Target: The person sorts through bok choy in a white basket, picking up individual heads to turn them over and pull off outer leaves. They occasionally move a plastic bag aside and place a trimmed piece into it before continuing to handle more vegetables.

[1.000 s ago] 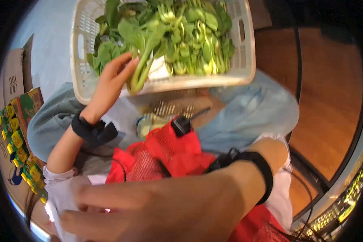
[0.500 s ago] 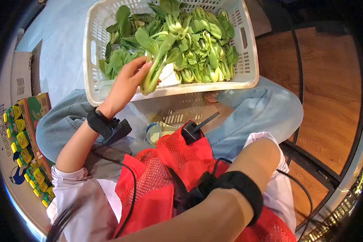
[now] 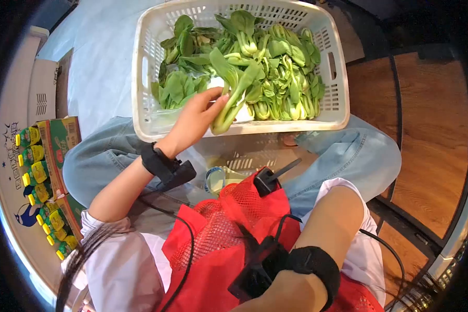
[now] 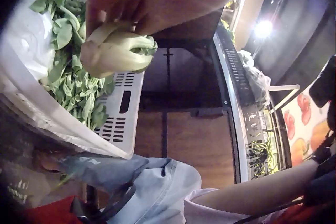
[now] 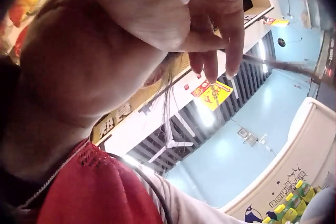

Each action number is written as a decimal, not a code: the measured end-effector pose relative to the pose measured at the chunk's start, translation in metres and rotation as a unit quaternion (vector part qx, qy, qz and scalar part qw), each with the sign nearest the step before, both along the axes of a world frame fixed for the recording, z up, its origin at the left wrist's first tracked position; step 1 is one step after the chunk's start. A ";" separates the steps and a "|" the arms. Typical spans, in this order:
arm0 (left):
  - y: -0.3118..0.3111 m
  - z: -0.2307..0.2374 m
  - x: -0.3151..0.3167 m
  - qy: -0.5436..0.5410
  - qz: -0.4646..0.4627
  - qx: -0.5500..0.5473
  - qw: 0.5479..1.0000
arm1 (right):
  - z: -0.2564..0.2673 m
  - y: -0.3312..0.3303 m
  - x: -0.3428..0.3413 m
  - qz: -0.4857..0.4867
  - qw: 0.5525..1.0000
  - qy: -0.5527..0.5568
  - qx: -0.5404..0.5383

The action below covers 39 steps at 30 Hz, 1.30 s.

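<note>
My left hand (image 3: 195, 118) grips a head of bok choy (image 3: 233, 106) over the near rim of a white plastic basket (image 3: 140, 112), leaves pointing away. In the left wrist view, the pale base of this bok choy (image 4: 118, 53) shows below the fingers. More bok choy (image 3: 291, 78) fills the basket, packed in rows at right and looser at left. My right hand (image 5: 210, 29) is raised, outside the head view. The right wrist view shows its fingers bent downward beside a dark lock of hair (image 5: 278, 65); I cannot tell whether they pinch it.
Crossed legs in jeans (image 3: 106, 151) flank the basket's near side. Yellow-capped bottles (image 3: 36, 174) stand at left beside cardboard boxes (image 3: 62, 138). A blue-and-clear tape roll (image 3: 215, 179) lies below the basket. Cables (image 3: 184, 260) cross the red mesh vest (image 3: 213, 218). Brown wooden panels (image 3: 426, 135) are at right.
My right hand has moved up and out of the head view's lower edge. The left hand still holds the bok choy at the near rim; the whole scene has shifted right and down in view.
</note>
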<state>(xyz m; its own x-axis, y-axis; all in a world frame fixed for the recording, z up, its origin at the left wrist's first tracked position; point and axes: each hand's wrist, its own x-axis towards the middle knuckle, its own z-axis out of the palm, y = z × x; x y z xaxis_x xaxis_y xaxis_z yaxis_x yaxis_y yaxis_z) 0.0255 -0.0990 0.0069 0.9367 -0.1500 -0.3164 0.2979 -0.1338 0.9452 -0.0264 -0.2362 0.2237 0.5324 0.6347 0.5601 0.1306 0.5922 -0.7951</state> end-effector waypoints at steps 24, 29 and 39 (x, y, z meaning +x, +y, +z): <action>-0.004 0.029 0.003 -0.043 -0.021 0.085 0.995 | -0.043 -0.034 -0.004 0.176 0.899 0.396 -0.064; -0.009 0.017 0.000 -0.119 0.039 0.074 0.989 | -0.011 -0.070 0.024 0.031 0.983 0.180 -0.025; -0.011 0.021 -0.003 -0.094 0.026 0.069 0.993 | 0.034 -0.094 0.048 0.002 0.994 0.026 0.106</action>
<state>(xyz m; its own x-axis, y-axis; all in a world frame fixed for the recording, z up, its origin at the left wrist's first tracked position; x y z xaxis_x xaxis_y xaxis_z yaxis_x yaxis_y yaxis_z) 0.0223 -0.1096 0.0282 0.9865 -0.0663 -0.1498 0.1283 -0.2554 0.9583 0.0214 -0.3300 0.2579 0.5625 0.5073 0.6528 0.0903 0.7472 -0.6585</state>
